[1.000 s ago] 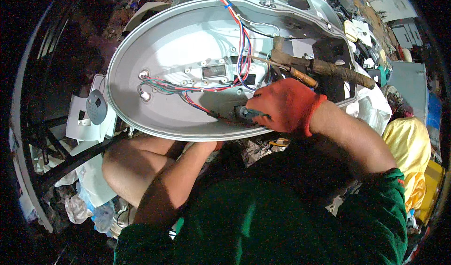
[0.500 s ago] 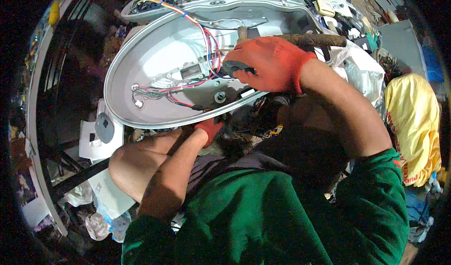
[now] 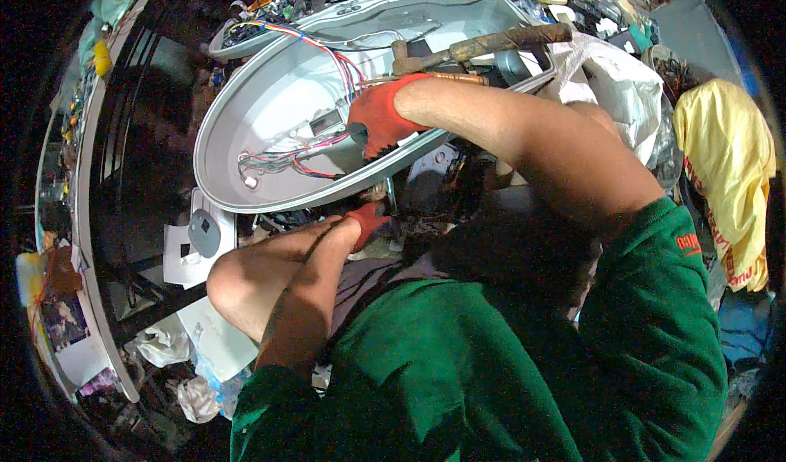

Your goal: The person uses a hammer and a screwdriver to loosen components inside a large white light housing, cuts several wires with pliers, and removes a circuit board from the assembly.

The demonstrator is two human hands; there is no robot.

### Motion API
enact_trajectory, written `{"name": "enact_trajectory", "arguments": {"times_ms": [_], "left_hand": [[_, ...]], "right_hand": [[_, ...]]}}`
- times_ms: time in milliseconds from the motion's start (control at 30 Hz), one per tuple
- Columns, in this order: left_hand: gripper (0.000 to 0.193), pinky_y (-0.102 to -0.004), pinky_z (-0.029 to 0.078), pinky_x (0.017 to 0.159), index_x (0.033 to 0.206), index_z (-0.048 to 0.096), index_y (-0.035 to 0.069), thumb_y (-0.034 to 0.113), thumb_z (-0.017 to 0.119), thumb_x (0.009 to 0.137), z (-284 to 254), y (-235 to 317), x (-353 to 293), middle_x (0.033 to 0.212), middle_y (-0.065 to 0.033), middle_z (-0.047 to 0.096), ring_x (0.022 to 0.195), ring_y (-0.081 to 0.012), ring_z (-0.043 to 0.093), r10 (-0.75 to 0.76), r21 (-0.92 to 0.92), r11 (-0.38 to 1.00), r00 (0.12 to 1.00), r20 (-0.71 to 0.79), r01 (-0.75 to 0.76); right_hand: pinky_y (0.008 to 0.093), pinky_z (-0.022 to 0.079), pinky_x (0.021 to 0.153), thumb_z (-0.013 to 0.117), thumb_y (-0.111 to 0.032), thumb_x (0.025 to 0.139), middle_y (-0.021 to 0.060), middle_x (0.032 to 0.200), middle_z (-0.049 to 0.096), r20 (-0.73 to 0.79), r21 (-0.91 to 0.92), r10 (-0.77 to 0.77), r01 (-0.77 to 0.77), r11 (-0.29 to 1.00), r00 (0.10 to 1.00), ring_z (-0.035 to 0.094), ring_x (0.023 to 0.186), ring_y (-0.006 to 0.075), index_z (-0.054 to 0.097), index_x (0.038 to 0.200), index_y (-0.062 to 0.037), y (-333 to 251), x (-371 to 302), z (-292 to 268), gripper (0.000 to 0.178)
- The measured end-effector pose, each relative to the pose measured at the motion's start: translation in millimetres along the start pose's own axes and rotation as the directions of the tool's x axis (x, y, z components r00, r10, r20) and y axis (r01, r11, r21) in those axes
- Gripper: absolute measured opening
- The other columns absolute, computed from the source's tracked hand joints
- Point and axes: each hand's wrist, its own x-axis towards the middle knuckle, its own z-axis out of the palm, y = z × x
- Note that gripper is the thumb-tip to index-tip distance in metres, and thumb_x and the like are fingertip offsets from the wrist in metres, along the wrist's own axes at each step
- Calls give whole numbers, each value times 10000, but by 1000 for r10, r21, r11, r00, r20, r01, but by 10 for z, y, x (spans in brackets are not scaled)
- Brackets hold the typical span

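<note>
A grey, elongated oval metal housing (image 3: 214,155), like a street lamp's body, lies open side up before me, over my lap. My right hand (image 3: 383,120), in a red glove with dark fingertips, reaches into its near side. Its fingers are curled; what they hold is hidden. Beneath the near rim, my gloved left hand (image 3: 370,226) is closed beside a thin metal rod; its grip is hidden too. Across the housing lies a hammer (image 3: 508,43) with a worn handle. Next to it rests a thin-shafted tool with a wooden handle (image 3: 460,78). Coloured wires (image 3: 332,48) loop inside.
Behind the housing, a second grey shell (image 3: 233,46) holds electronic scrap. White plastic sacking (image 3: 618,85) and a yellow sack (image 3: 725,175) stand at the right. On the left are a dark framed panel (image 3: 151,126) and a white plate with a grey disc (image 3: 205,231).
My right hand has moved left and lower into the housing, uncovering the hammer and the wooden-handled tool. My left hand stays under the rim. The whole view has shifted slightly.
</note>
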Motion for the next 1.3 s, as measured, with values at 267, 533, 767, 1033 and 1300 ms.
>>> {"name": "enact_trajectory", "arguments": {"times_ms": [267, 533, 767, 1033, 1300], "left_hand": [[596, -418, 480, 958, 1352, 530, 144, 447, 691, 865, -108, 126, -597, 1250, -173, 629, 1135, -338, 609, 122, -390, 896, 963, -241, -212], [434, -320, 473, 960, 1277, 571, 34, 196, 706, 897, -726, 387, -1865, 1171, -81, 665, 1099, -181, 599, -351, -907, 334, 859, -373, -258], [370, -402, 484, 983, 1274, 514, -5, 49, 619, 923, -1197, 629, -2385, 1170, -166, 653, 1083, -259, 632, -269, -640, -151, 655, -707, -753], [412, -451, 539, 938, 1375, 440, 30, 62, 556, 981, -1340, 637, -2581, 1236, -182, 625, 1110, -298, 632, -386, -429, -179, 464, -797, -885], [505, -476, 541, 953, 1448, 354, 38, 119, 556, 992, -1636, 829, -2659, 1314, -190, 572, 1177, -338, 598, -444, -366, -133, 386, -809, -921]], "right_hand": [[434, 525, 854, 704, -297, 769, 165, 1048, 700, -49, 9, -81, 81, 997, 996, 670, 990, 323, 715, 1022, -75, 70, 48, 23, 336], [447, 507, 776, 577, -286, 872, 182, 887, 685, -356, 101, -221, 272, 957, 908, 655, 836, 342, 665, 961, -40, -59, -681, -367, 276], [313, 538, 818, 554, -146, 962, 75, 1087, 671, -303, 802, -135, 329, 498, 943, 645, 947, 162, 579, 1223, -13, -110, -1034, -103, 294], [321, 565, 676, 528, -276, 991, 47, 937, 701, -270, 958, -169, 282, 48, 948, 687, 796, 168, 666, 1108, -53, -333, -976, 109, 287], [287, 545, 610, 497, -532, 980, 49, 897, 681, -284, 949, -232, 308, 72, 930, 668, 723, 160, 652, 1136, -95, -545, -1039, 122, 489]]}}
